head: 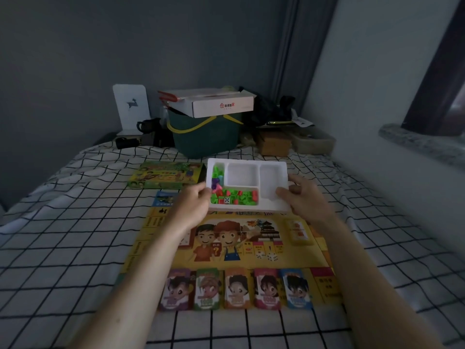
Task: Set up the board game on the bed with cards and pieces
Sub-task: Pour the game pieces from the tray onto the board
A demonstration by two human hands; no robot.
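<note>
A yellow game board (289, 250) lies flat on the checked bed. I hold a white foam tray (273, 177) above its far edge. My left hand (192, 202) grips the tray's left side and my right hand (305, 197) grips its right side. Green, red and purple plastic pieces (239, 196) and a white die (227, 200) fill the tray's left and lower compartments; the two large compartments are bare. Several stacks of play money (236, 288) line the board's near edge. A yellow card stack (298, 229) sits on the board's right part.
The game box lid (166, 175) lies beyond the board on the left. At the bed's head stand a green basket (206, 137) with a white carton (216, 102) on it, a white bookend (130, 107), dark items and small boxes (274, 143). A wall and sill (422, 144) run along the right.
</note>
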